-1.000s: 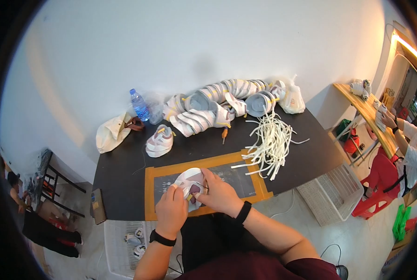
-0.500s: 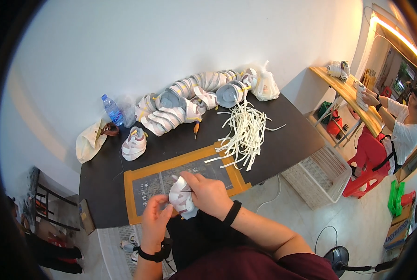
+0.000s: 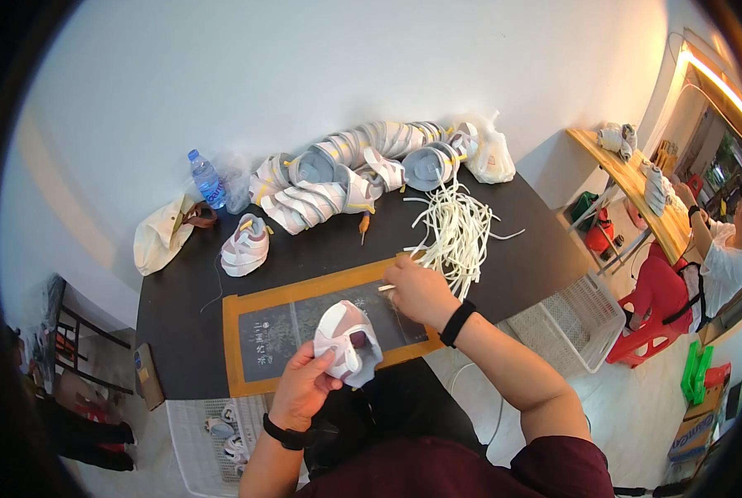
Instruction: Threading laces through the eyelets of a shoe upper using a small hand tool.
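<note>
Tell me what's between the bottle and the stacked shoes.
In the head view, a crumpled clear plastic bag sits between the bottle and the stacked shoes.

Wide fisheye camera that sat on the person's head, faced down and forward, left hand point(image 3: 301, 387) and right hand point(image 3: 423, 292) close below, table point(image 3: 522, 261) beyond, wall point(image 3: 321, 75) behind.
</note>
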The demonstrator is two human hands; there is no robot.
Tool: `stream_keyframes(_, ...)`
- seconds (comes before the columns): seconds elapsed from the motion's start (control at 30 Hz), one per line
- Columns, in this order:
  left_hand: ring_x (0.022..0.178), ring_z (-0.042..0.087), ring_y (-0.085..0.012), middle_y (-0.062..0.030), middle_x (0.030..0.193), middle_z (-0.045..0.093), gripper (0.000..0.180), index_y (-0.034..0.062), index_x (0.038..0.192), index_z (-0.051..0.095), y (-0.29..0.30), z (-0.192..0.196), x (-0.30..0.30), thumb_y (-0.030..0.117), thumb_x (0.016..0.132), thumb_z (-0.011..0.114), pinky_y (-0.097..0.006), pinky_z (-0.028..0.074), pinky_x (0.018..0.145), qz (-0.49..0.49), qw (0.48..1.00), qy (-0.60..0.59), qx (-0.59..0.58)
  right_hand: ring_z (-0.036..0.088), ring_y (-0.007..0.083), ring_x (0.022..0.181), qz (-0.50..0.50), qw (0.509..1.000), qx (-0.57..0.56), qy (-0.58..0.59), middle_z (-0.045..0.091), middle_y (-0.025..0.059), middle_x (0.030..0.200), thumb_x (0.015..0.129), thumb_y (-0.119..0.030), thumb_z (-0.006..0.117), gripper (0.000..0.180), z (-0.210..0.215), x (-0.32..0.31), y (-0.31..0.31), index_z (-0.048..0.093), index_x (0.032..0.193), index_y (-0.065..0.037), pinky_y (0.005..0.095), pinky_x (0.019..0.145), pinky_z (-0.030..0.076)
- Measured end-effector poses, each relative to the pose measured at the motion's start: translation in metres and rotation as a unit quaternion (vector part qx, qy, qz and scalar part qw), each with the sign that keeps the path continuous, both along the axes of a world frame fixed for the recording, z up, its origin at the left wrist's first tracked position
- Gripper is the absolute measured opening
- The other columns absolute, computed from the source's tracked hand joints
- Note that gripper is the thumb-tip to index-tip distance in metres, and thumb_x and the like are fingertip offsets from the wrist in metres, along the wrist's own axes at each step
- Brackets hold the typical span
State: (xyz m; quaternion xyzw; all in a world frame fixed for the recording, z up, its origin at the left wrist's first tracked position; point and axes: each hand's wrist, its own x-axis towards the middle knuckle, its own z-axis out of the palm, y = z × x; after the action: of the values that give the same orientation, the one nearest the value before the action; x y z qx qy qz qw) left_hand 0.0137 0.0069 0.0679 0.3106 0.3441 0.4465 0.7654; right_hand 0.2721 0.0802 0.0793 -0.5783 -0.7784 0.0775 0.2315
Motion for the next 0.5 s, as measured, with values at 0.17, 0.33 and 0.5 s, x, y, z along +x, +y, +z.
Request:
stream_keyframes(0.17,0.086,0.066,-0.0174,-0.0088,0.108,0.067,0.023,0.002,0.118,0.06,0.003,0.003,-0.002,0.008,0.096,0.057,-0.024,0.054,0.059,0.005,0.999,-0.03,-0.036,0.068,0.0328,0.078,0.029,0.991,0.001,-0.127,0.058,0.0165,0.096,0.083,-0.006,0.057,0.016,-0.016,-0.012,0.015,0.061,0.097,-0.002,0.0408,0.067,0.056)
stream_keyframes(0.33,0.084,0.065,-0.0148,-0.0073,0.106,0.067,0.022,0.0028,0.116,0.061,-0.001,0.003,-0.007,0.008,0.095,0.059,-0.023,0.052,0.06,0.026,0.998,-0.058,-0.031,0.068,0.034,0.08,0.026,0.992,0.004,-0.126,0.062,0.0169,0.092,0.083,-0.006,0.056,0.016,-0.02,-0.017,0.022,0.059,0.099,-0.002,0.0402,0.068,0.056)
stream_keyframes(0.5,0.076,0.061,-0.0094,-0.004,0.099,0.067,0.02,0.0043,0.113,0.063,-0.009,-0.004,-0.011,0.011,0.094,0.062,-0.02,0.046,0.056,0.051,0.999,-0.003,-0.013,0.065,0.023,0.078,0.109,0.935,-0.101,0.321,0.062,0.0122,0.084,0.089,-0.009,0.059,0.014,0.008,-0.03,0.001,0.055,0.1,-0.002,0.0339,0.07,0.05)
